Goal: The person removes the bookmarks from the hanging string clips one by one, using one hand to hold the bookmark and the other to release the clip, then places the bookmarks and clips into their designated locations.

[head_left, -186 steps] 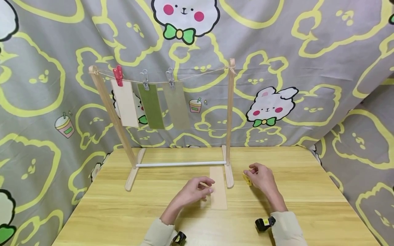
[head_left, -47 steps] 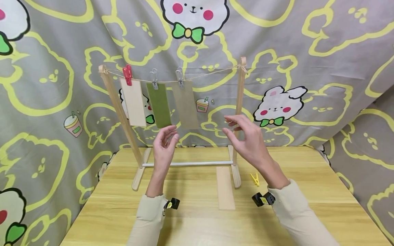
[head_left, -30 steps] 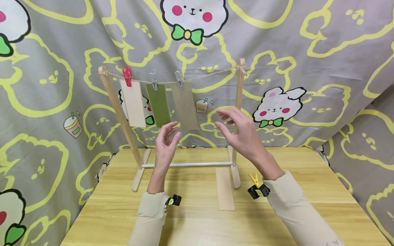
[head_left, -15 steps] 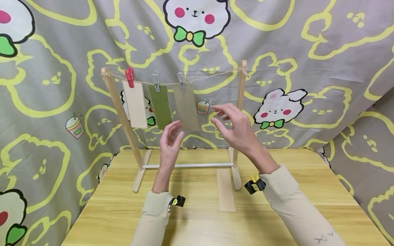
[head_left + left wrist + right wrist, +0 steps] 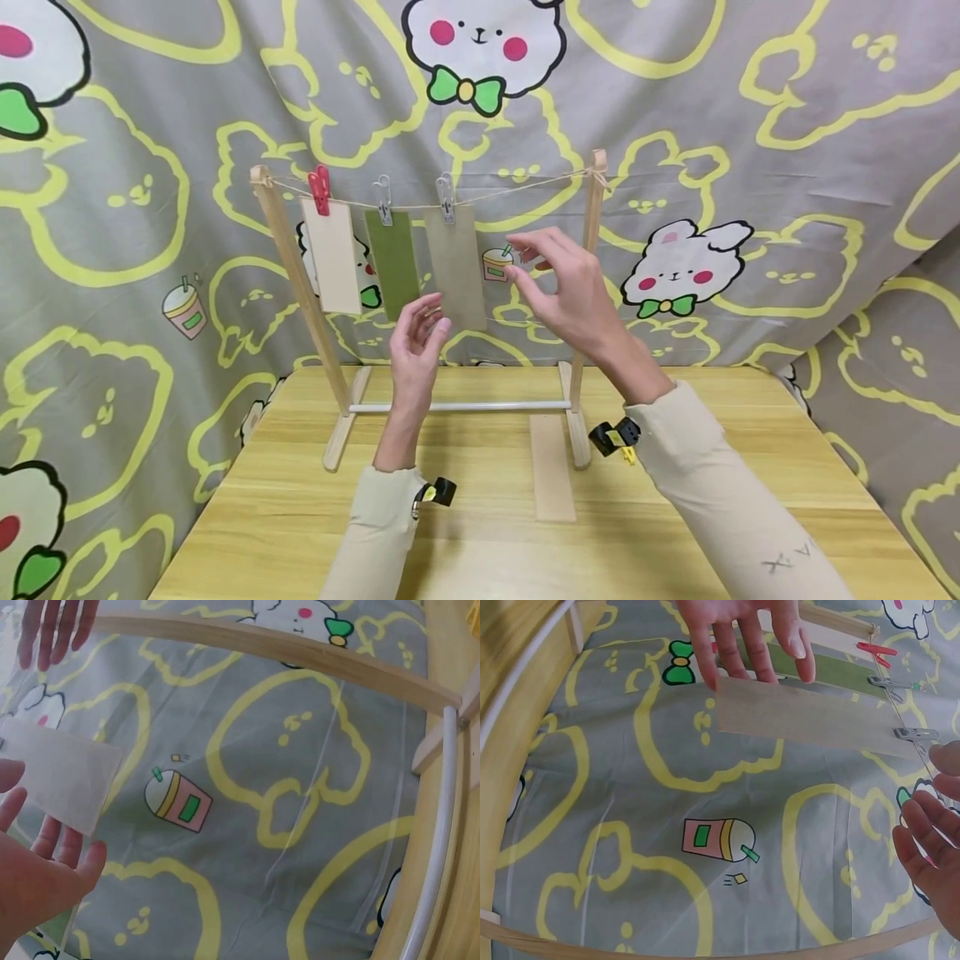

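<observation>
A grey-beige strip (image 5: 459,258) hangs from the string by a grey clothespin (image 5: 446,202). To its left hang a green strip (image 5: 392,254) on another grey clothespin (image 5: 383,202) and a cream strip (image 5: 332,258) on a red clothespin (image 5: 319,192). My left hand (image 5: 415,346) is raised at the lower end of the grey-beige strip, fingers loosely bent, its fingertips right by the strip's bottom edge in the right wrist view. My right hand (image 5: 566,287) is held up to the right of that strip, thumb and fingers apart, nothing between them.
A wooden frame with a right post (image 5: 592,225) and white crossbar (image 5: 480,407) carries the string. On the wooden table (image 5: 480,550) lie a pale beige strip (image 5: 552,475) and a yellow clothespin (image 5: 628,455), partly hidden by the right wrist camera. A patterned curtain (image 5: 810,167) hangs behind.
The yellow clothespin, by my right fingers at first, now lies on the table. Both hands have risen to the hanging strips; lately the right has moved up and left, the left slightly right.
</observation>
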Available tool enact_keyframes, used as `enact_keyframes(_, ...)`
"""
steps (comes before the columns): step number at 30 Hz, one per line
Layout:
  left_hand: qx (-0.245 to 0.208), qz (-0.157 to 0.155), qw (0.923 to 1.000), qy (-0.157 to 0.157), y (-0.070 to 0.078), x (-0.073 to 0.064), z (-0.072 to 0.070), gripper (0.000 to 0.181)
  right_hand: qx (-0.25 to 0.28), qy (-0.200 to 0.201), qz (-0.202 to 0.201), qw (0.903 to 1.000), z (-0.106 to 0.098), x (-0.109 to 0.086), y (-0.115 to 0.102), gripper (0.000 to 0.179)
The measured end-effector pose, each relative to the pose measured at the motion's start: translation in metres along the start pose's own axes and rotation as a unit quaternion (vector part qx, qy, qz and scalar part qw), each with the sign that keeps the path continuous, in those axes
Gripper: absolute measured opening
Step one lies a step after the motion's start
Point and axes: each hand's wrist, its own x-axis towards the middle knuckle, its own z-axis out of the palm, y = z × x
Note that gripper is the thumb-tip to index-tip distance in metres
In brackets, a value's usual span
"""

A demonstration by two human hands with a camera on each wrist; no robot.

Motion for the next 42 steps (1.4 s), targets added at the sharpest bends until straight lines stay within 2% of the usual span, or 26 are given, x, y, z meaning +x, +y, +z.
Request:
enact_keyframes(10,0.003,0.008,0.9999,0.007,0.004,-0.001,-0.003,0.035,-0.017,0.003,-0.019,0.9997,0.001,0.014,-0.004,0.03)
enact_keyframes(19,0.0,0.004,0.9999,0.015,0.007,-0.001,0.0,0.033,-0.074,0.013,-0.062,0.9953,0.004,0.04,-0.009,0.027)
enact_keyframes(25,-0.005,0.007,0.9998,0.019,0.009,-0.001,0.001,0.033,-0.082,0.034,-0.084,0.9925,0.005,0.053,-0.009,0.024)
enact_keyframes(28,-0.01,0.008,0.9997,0.019,0.01,-0.002,0.0,0.033,-0.088,0.033,-0.082,0.9922,0.004,0.057,-0.01,0.023)
enact_keyframes(35,-0.012,0.01,0.9996,0.023,0.007,-0.004,0.001,0.032,-0.097,-0.018,-0.056,0.9935,0.004,0.07,-0.014,0.03)
enact_keyframes(42,-0.037,0.013,0.9985,0.038,0.006,-0.006,0.003,0.035,-0.123,-0.066,-0.039,0.9895,0.004,0.087,-0.018,0.033)
